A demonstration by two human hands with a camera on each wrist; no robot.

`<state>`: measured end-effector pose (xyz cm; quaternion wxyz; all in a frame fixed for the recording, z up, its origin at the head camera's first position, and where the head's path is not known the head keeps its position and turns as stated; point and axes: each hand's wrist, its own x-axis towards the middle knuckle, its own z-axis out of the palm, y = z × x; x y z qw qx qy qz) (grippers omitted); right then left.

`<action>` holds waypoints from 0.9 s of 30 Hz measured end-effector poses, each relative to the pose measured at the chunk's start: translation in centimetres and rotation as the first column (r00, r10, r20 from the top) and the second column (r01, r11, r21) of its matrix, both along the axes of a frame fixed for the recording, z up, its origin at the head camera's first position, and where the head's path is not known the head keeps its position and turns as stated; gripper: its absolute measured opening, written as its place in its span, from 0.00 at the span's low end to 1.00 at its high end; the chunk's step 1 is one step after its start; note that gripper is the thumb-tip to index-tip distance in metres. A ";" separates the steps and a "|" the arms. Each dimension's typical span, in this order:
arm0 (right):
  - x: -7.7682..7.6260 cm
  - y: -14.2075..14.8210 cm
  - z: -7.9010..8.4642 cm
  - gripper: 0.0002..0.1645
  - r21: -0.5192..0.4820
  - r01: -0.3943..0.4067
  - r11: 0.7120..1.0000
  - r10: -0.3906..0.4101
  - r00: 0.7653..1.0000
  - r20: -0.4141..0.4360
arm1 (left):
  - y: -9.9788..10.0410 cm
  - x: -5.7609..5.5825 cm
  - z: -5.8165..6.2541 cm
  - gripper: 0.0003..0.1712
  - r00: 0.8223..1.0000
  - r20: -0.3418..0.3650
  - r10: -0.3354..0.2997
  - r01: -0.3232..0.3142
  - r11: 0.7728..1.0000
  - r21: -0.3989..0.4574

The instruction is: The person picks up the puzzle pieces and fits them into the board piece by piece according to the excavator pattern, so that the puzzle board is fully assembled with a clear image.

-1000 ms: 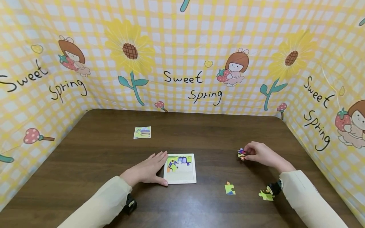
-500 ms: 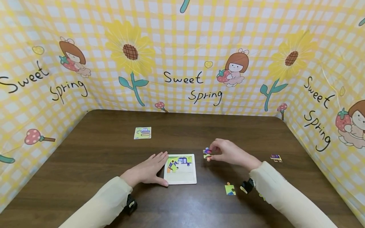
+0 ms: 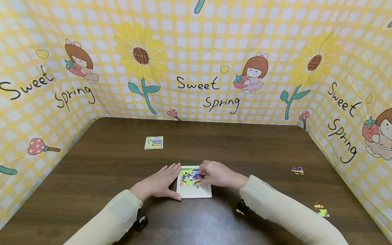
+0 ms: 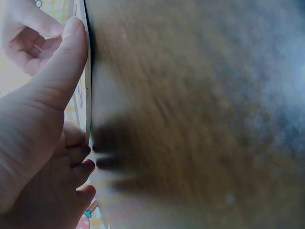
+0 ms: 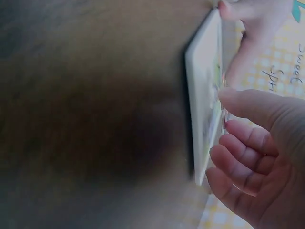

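Observation:
My left hand [image 3: 157, 182] lies along the left side of a small white-framed puzzle tray [image 3: 196, 196], fingers straight and thumb at the near left corner. Green and blue jigsaw pieces [image 3: 185, 179] fill the upper left of it. Between thumb and fingers of my right hand [image 3: 219, 175] a jigsaw piece [image 3: 197, 184], partly purple with a peach tab, is pinched over the tray's right half. Those fingers cover part of the piece. In the right wrist view its thin edge [image 5: 224, 117] shows just above the tray [image 5: 202, 62].
One loose purple jigsaw piece [image 3: 297, 170] lies far right on the brown table [image 3: 122, 136]. A green loose piece [image 3: 321, 210] is beside my right sleeve. A small picture card [image 3: 154, 143] sits behind the tray to the left. Patterned cloth [image 3: 196, 51] encloses the table's back and sides.
My right hand has carried the pinched piece leftward from the table's right side to over the tray. The near loose piece is now hidden by my right arm. My left hand has stayed put.

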<state>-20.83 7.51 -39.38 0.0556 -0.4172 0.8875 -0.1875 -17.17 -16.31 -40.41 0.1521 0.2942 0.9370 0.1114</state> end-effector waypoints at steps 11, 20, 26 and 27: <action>0.1 -1.4 -0.7 0.12 0.052 0.016 0.999 -0.015 1.000 -0.009 | 0.0 0.1 0.1 0.60 1.000 -0.001 -0.011 0.011 1.000 0.010; 0.0 -1.3 -0.8 0.10 0.035 -0.017 0.999 0.017 1.000 -0.007 | 0.0 0.0 -0.1 0.60 1.000 -0.019 -0.020 0.020 1.000 0.008; 0.0 -1.2 -0.9 0.06 0.026 -0.071 0.997 0.072 0.996 -0.049 | 0.0 0.1 0.0 0.59 0.999 -0.029 -0.027 0.027 1.000 0.013; 0.0 -1.2 -0.9 0.06 0.026 -0.072 0.997 0.073 0.996 -0.053 | 0.0 0.0 0.0 0.59 0.999 -0.029 -0.027 0.027 1.000 0.014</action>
